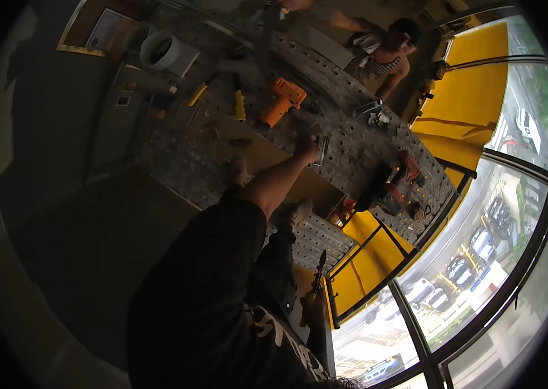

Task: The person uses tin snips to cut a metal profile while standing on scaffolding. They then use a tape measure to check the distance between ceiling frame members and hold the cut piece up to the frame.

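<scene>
My left arm, in a black sleeve, stretches out over a perforated metal platform [345,139]. At its end my left hand [306,150] is closed low over the platform, its fingers mostly hidden. Beside those fingers lie thin metal pieces [322,149], and I cannot make out which of them the hand grips. Just beyond is an orange cordless power tool [282,104]. Close to my body, my right hand [313,310] is wrapped around dark pliers [319,269], jaws pointing away from me. Shadow covers much of this hand.
A yellow-handled hammer [239,104] and a yellow utility knife [197,94] lie far left. A red cordless drill [410,167] sits right. An opening [313,191] drops between platform sections. Another person [387,58] works at the far side. Yellow sheeting [468,84] and windows border the right.
</scene>
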The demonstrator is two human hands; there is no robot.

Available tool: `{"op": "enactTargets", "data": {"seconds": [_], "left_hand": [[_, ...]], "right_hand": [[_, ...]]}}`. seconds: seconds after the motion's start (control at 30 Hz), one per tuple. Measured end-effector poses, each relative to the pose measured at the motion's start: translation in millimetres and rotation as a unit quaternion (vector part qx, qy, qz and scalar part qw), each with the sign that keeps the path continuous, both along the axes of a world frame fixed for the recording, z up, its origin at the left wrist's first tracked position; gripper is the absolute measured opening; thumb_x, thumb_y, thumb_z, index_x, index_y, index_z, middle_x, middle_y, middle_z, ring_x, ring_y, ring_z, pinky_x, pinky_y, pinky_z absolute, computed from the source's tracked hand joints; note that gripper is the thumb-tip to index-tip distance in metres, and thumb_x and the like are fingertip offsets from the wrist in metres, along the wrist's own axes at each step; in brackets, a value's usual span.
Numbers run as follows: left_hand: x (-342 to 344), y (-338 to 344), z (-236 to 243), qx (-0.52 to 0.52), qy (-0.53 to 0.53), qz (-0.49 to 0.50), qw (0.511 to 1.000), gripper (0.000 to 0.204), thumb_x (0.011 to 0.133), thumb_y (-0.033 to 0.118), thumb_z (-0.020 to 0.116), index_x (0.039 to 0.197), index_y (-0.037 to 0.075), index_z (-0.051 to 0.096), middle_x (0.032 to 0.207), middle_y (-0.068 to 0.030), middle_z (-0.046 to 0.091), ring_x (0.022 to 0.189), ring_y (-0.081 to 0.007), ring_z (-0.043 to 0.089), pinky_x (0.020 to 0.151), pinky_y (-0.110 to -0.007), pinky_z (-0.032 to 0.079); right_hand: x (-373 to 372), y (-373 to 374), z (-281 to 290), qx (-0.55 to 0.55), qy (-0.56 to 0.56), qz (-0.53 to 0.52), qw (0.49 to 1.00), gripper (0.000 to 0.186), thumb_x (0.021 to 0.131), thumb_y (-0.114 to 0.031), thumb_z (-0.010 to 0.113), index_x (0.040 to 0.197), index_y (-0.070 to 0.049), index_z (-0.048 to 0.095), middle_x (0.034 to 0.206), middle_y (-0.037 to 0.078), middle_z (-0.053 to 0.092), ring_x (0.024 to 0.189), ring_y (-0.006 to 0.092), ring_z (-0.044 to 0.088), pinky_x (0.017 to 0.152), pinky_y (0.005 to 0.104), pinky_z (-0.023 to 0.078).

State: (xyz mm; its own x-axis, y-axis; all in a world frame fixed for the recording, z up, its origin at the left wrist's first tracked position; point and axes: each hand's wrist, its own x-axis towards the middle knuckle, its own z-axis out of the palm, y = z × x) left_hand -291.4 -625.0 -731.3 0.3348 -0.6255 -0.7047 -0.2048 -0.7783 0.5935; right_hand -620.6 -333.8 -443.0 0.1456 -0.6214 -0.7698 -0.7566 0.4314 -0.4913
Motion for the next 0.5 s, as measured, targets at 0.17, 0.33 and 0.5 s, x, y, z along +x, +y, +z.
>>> {"op": "enactTargets", "data": {"seconds": [0.17, 0.33, 0.5], "left_hand": [[4, -1, 11, 0.005, 0.056, 0.034, 0.998, 0.036, 0.084, 0.011, 0.070, 0.115, -0.002, 0.056, 0.100, -0.0152, 0.063, 0.090, -0.0260, 0.063, 0.076, -0.039, 0.051], [16, 4, 13, -0.023, 0.056, -0.008, 0.998, 0.035, 0.086, 0.011, 0.069, 0.115, -0.001, 0.055, 0.101, -0.0138, 0.062, 0.089, -0.0243, 0.062, 0.075, -0.038, 0.050], [27, 6, 30, -0.009, 0.087, -0.001, 0.996, 0.036, 0.085, 0.012, 0.070, 0.115, -0.001, 0.055, 0.100, -0.0132, 0.063, 0.090, -0.0241, 0.062, 0.074, -0.038, 0.050]], "right_hand": [[18, -17, 7, 0.094, 0.021, -0.002, 0.995, 0.065, 0.077, -0.011, 0.066, 0.137, -0.003, 0.041, 0.107, 0.017, 0.057, 0.098, 0.0302, 0.059, 0.085, 0.0391, 0.048], [27, -22, 7, 0.102, 0.030, 0.002, 0.994, 0.066, 0.078, -0.013, 0.065, 0.137, -0.003, 0.039, 0.106, 0.017, 0.058, 0.096, 0.0307, 0.061, 0.082, 0.0398, 0.050], [23, -19, -9, 0.123, 0.029, -0.001, 0.992, 0.061, 0.079, -0.011, 0.065, 0.134, -0.004, 0.040, 0.104, 0.016, 0.057, 0.092, 0.0295, 0.061, 0.078, 0.0394, 0.050]]}}
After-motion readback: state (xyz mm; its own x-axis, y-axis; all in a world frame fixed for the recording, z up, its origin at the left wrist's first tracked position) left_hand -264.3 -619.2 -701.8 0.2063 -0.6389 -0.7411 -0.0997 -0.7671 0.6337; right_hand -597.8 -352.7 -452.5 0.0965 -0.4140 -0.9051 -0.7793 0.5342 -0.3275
